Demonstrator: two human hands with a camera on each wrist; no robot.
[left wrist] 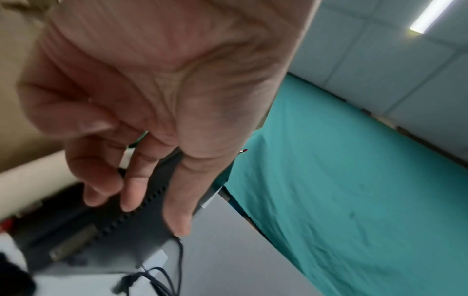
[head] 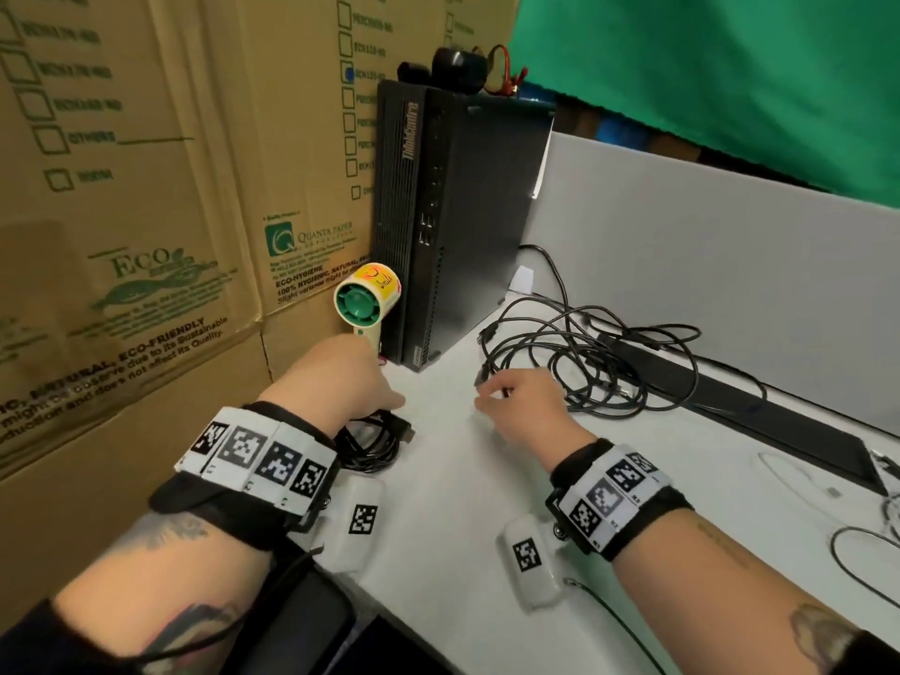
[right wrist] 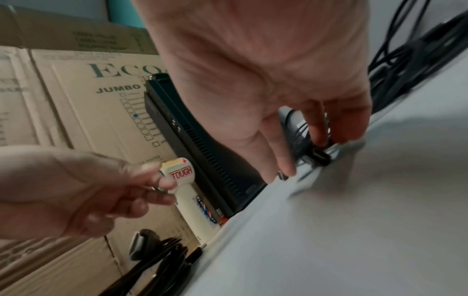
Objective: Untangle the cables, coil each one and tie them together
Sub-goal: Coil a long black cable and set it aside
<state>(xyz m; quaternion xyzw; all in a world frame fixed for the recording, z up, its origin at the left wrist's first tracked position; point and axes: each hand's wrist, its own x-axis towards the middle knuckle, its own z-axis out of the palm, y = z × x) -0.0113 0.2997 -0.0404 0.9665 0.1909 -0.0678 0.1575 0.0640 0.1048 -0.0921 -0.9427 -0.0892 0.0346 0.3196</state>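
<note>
A loose tangle of black cables [head: 584, 353] lies on the white desk [head: 462, 504], to the right of the computer tower. My right hand [head: 487, 394] reaches into the tangle's near left edge. Its fingertips [right wrist: 311, 152] pinch a black cable end [right wrist: 320, 156] just above the desk. A coiled black cable [head: 375, 440] lies at the desk's left edge, also seen low in the right wrist view as a coil [right wrist: 157, 256]. My left hand [head: 394, 401] hovers just above that coil, fingers [left wrist: 131, 190] loosely extended and holding nothing.
A black computer tower [head: 453, 226] stands at the back, with a small handheld fan [head: 365, 299] leaning beside it. Cardboard boxes [head: 121, 211] wall off the left. A long black bar [head: 730, 401], a grey partition [head: 730, 265] and a thin white cable [head: 789, 475] are on the right.
</note>
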